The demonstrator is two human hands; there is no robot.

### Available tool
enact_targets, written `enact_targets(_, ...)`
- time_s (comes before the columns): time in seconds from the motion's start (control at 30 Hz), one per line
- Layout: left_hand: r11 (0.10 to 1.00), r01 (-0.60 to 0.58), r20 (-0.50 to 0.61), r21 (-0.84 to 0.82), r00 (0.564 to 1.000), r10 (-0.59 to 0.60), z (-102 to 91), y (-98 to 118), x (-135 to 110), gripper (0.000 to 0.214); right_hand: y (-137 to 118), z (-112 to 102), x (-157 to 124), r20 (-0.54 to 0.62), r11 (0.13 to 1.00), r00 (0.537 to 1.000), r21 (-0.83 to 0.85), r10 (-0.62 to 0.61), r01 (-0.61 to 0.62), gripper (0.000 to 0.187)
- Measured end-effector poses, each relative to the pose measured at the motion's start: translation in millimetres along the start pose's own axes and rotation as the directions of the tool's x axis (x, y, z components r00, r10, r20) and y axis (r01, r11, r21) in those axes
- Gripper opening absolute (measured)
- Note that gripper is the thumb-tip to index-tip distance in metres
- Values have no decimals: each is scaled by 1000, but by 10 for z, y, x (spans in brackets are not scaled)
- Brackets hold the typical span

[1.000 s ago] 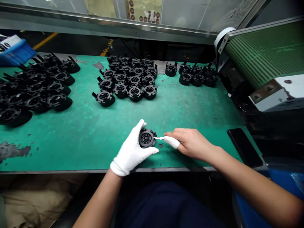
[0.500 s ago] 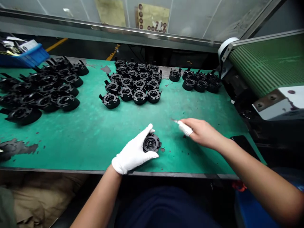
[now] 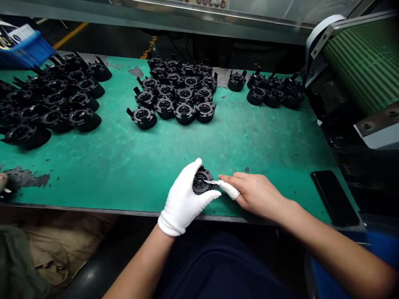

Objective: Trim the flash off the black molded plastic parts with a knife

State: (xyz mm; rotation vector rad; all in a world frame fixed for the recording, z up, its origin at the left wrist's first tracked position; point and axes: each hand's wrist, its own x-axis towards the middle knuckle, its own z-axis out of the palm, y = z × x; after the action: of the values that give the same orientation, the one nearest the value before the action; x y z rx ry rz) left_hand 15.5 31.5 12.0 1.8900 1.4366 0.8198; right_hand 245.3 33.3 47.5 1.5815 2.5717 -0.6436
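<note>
Blade (image 3: 212, 182) — tip left, long axis crosswise | round part (image 3: 198, 187) — ribbed face up

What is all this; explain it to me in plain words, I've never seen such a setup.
There is no robot here, just a person's two hands, seen by a camera worn on the head and looking forward and down. The gloved left hand holds a round black part. The right hand, with a white cover on one digit, holds a small blade, its tip over that part. On the green table stand groups of black housings; a phone lies at right.
</note>
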Motion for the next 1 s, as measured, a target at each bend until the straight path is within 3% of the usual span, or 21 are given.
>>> enact_targets(0.13,999,-39,-34,11,999,39,51,-45,24,86,-119,-5,-17,17,995,996,-48,90,-89,57)
enact_targets(0.53,996,-81,-73,-42,994,78,97,-140,61,89,-325,-92,-58,48,974,978,-108,204,-198,57)
enact_targets(0.77,994,-108,-122,-13,987,106,176,-183,63,89,-592,-43,-98,5,913,929,-191,369,-361,60)
enact_targets(0.87,995,-102,-149,14,983,103,195,-178,66,88,-631,42,-126,-41,896,910,-162,413,-414,60)
enact_targets(1.0,988,-148,-141,42,978,152,176,-162,85,88,-553,104,-162,-94,933,931,-35,354,-358,48)
